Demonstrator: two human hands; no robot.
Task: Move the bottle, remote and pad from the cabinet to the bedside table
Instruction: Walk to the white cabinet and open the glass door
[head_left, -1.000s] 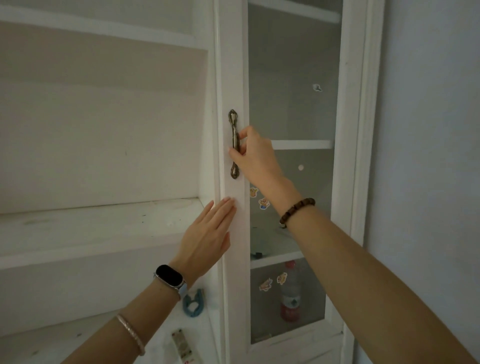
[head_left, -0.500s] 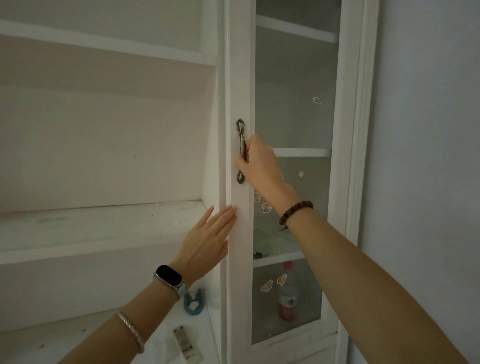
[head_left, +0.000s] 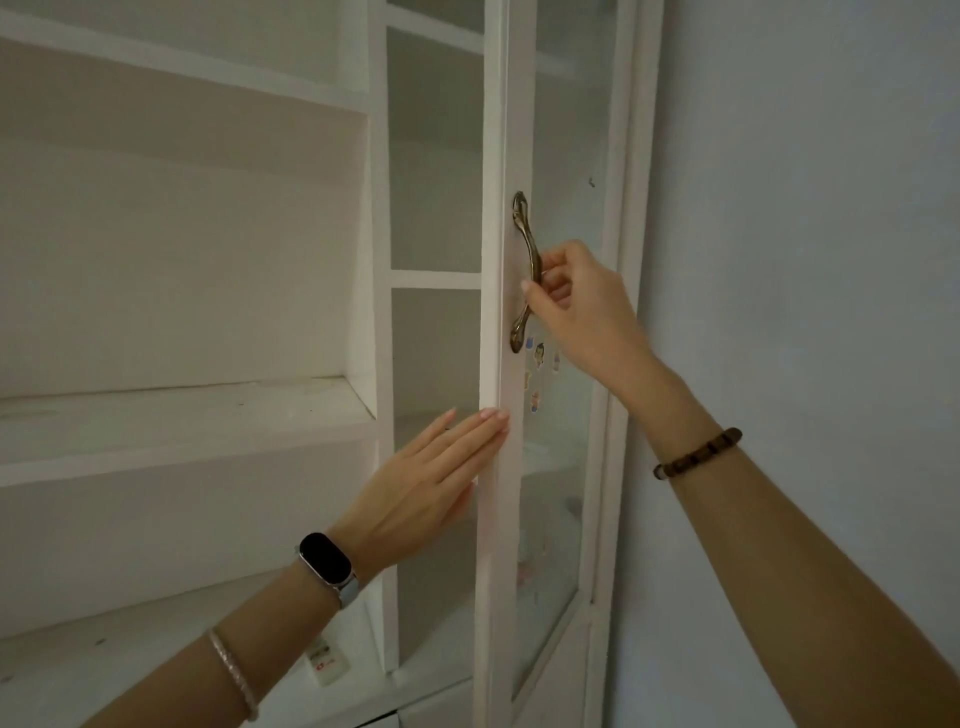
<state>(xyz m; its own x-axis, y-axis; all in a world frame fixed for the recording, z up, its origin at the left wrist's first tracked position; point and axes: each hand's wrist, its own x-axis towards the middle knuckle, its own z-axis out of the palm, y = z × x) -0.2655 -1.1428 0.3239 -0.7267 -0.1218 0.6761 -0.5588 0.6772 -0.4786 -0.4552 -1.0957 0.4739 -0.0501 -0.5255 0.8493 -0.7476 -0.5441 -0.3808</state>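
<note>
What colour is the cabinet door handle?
The handle is antique bronze metal; the head view shows it.

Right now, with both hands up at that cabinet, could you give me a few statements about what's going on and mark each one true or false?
1. The right hand pinches the handle of the cabinet door. True.
2. The left hand grips the remote. False: its straight fingers rest against the door's edge, and the remote lies untouched on the low shelf.
3. The cabinet door is shut tight. False: it stands ajar, swung out toward the person.
4. A dark-faced watch sits on the left wrist. True.
</note>
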